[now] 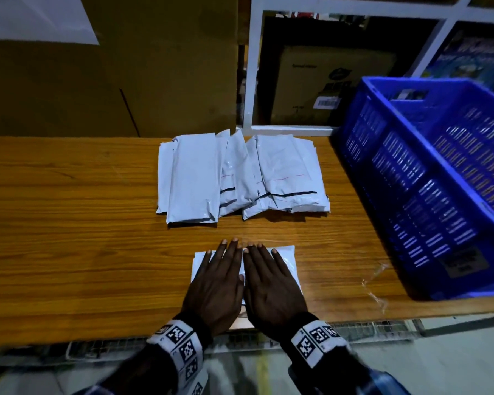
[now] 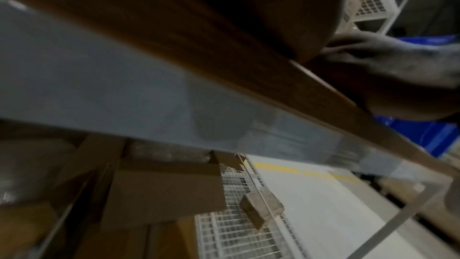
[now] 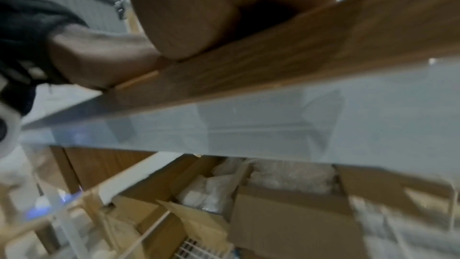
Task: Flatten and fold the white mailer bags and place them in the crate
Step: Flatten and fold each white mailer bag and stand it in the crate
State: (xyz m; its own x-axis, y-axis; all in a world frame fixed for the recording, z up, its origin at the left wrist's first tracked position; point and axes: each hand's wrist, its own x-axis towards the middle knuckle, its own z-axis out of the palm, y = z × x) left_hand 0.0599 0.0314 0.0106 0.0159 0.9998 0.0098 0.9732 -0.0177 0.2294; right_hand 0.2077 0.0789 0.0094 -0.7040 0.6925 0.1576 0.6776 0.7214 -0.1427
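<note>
A small folded white mailer bag (image 1: 286, 256) lies near the front edge of the wooden table (image 1: 69, 238). My left hand (image 1: 216, 283) and right hand (image 1: 268, 283) lie flat on it side by side, fingers straight, pressing it down and covering most of it. Behind them a pile of several white mailer bags (image 1: 240, 178) sits mid-table. The blue plastic crate (image 1: 439, 181) stands at the right end of the table. The wrist views show only the heel of each palm, the left hand (image 2: 286, 17) and the right hand (image 3: 199, 13), at the table edge.
A large cardboard box (image 1: 111, 67) and a white shelf frame (image 1: 251, 72) stand behind the table. A scrap of clear plastic film (image 1: 375, 283) lies near the crate's front corner. Cardboard boxes (image 3: 286, 214) and wire racks (image 2: 236, 224) sit below the table.
</note>
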